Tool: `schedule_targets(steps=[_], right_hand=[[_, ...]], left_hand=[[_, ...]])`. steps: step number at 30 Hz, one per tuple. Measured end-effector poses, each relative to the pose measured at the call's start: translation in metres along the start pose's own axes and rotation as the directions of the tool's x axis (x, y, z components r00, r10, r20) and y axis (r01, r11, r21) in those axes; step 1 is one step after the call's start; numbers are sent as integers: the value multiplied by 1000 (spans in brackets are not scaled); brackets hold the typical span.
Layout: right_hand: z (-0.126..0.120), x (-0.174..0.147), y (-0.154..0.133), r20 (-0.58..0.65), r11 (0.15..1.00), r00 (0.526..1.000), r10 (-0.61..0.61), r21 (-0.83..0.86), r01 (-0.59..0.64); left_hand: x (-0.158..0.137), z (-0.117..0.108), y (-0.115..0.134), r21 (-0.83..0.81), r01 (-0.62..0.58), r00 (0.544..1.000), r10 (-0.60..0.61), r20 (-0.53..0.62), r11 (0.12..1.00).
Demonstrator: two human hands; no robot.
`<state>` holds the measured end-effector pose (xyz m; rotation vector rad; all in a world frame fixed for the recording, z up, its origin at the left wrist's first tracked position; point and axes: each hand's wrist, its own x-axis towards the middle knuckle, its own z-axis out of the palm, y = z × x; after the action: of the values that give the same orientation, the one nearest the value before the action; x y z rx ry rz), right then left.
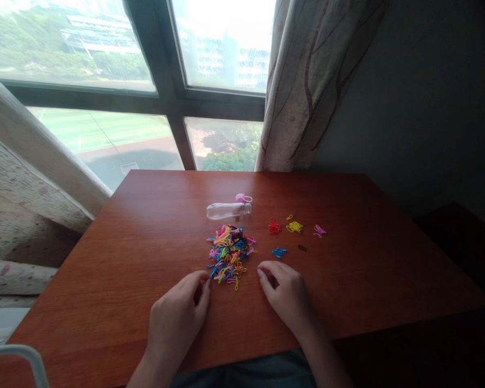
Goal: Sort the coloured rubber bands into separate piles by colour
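Observation:
A mixed pile of small plastic safety-pin-shaped stitch markers point(228, 253), in pink, yellow, blue, red and black, lies on the wooden table. At the pile's lower left edge is my left hand point(181, 304), thumb and forefinger pinched close to a blue marker; whether they grip one is unclear. My right hand point(285, 291) rests on the table just right of the pile, fingers curled and thumb near the forefinger, with no item visible between them. Beyond it lie separate groups of red markers point(274, 227), yellow markers point(295, 227), blue markers point(279, 252) and pink markers point(319, 231), plus one black marker point(302, 248).
A clear plastic bottle point(226, 210) lies on its side behind the pile, with a pink looped cap point(243, 198) by its mouth. The table point(367, 269) ends at a window point(222, 48) with curtains point(299, 81) either side. A pale metal bar point(20, 353) curves at lower left.

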<state>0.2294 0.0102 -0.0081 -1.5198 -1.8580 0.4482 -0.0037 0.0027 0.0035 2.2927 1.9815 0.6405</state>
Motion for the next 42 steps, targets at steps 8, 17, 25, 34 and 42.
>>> schedule_targets(steps=[8, 17, 25, 34, 42], right_hand=[[1, -8, -3, 22, 999, 999, -29, -15, 29], [4, -22, -12, 84, 999, 996, -41, -28, 44], [9, -26, -7, 20, 993, 999, -49, -102, 51], [9, -26, -7, 52, 994, 998, -47, -100, 52], [4, -21, -12, 57, 997, 997, -54, -58, 58]], left_hand=[[-1, 0, -4, -103, 51, 999, -52, -12, 993], [32, -7, 25, -268, -185, 983, 171, -73, 946], [94, 6, 106, -122, -517, 778, 524, 346, 847], [112, 26, 117, -124, -571, 718, 567, 405, 812], [90, -4, 91, -146, -411, 844, 436, 313, 900]])
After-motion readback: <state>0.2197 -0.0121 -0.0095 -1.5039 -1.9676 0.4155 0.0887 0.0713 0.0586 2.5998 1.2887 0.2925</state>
